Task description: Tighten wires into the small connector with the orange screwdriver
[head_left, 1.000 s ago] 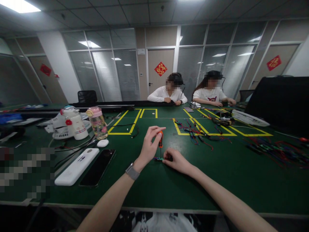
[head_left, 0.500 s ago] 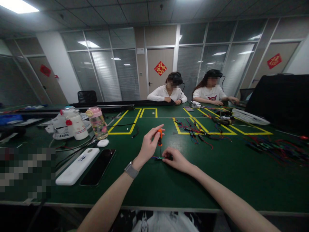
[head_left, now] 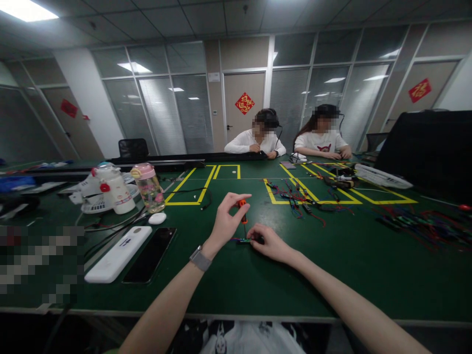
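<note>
My left hand [head_left: 225, 222] pinches the orange handle of a small screwdriver [head_left: 242, 209] held upright, its tip down on a small green circuit board [head_left: 243, 240] lying on the green table [head_left: 236, 280]. My right hand [head_left: 270, 243] presses on the right end of that board and steadies it. A grey watch [head_left: 199, 259] sits on my left wrist.
A white power bank [head_left: 117, 253] and a black phone [head_left: 149, 254] lie to the left, with two bottles [head_left: 147, 187] and a white fan behind. Wired parts [head_left: 298, 199] and cable bundles [head_left: 427, 223] spread on the right. Two persons [head_left: 258, 140] sit at the far side.
The screwdriver handle has turned a little between my left fingers and tilted slightly. My right hand stays on the board. The view has shifted slightly.
</note>
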Available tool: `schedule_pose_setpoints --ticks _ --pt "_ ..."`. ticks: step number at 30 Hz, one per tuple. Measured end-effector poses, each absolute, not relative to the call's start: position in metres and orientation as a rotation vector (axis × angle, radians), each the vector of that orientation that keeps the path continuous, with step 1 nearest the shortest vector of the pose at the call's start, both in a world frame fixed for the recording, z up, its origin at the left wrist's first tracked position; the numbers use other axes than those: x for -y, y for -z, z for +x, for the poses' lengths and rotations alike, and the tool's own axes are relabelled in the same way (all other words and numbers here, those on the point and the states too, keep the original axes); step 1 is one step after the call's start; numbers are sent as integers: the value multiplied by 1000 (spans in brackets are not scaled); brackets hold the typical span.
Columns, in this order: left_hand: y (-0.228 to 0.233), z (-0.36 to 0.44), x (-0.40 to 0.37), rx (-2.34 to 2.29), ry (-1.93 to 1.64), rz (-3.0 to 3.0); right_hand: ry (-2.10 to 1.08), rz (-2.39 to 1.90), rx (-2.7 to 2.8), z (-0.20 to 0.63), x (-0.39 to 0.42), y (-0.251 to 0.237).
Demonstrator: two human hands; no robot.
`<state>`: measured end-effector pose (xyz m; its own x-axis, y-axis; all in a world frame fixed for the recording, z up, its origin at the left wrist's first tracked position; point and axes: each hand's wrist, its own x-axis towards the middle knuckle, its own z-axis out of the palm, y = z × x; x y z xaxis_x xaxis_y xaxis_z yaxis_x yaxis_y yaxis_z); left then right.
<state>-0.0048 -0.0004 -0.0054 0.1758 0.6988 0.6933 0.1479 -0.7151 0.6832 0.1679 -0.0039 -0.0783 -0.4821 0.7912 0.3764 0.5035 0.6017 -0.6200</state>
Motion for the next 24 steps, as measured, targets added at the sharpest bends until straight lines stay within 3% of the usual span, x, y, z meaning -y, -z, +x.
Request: schedule_pose_setpoints --ticks 16,24 --pt "4 -6 0 -733 -1472 1969 -569 -1020 2203 168 4 78" --pt "6 -5 2 -829 -1544 2229 -576 -1047 2209 168 3 78"
